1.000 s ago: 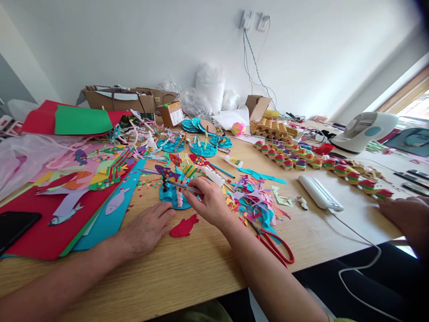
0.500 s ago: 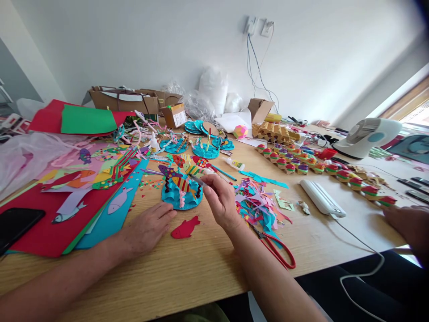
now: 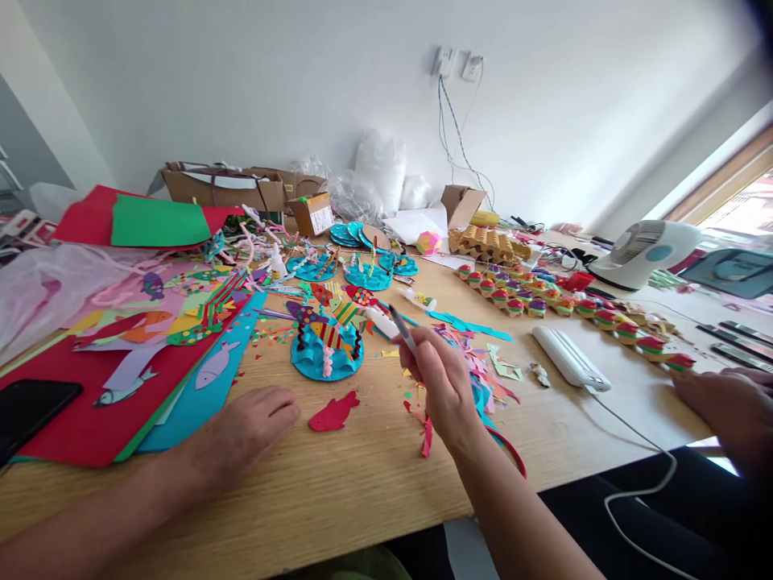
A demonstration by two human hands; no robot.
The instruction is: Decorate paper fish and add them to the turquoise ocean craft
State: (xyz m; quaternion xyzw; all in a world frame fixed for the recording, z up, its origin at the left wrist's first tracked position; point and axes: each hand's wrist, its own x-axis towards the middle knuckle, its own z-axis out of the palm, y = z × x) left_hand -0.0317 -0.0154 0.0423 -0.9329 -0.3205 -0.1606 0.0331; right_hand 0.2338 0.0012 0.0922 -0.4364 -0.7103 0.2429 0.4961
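My right hand [image 3: 444,387] grips a slim grey pen [image 3: 403,329] with a dark tip pointing up and to the left, raised above the table. Resting palm down on the wood, my left hand [image 3: 254,423] is empty, its fingers lying loosely outstretched. A red paper fish [image 3: 333,412] lies flat between the two hands. Just beyond it stands a blue round base [image 3: 314,369] with striped and dotted paper fish [image 3: 331,334] held up on twisted stems. Red-handled scissors [image 3: 513,455] are mostly hidden behind my right forearm.
Coloured sheets [image 3: 145,403] with paper fish and a black phone [image 3: 36,407] are at left. Paper scraps [image 3: 483,374], a white power bank [image 3: 571,358], painted egg-carton pieces [image 3: 583,306] and a fan [image 3: 640,254] lie right. Another person's hand [image 3: 725,399] rests at the right edge.
My right hand has drawn back to the right with the pen, away from the standing fish. My left hand has slid slightly left, off the blue base's edge.
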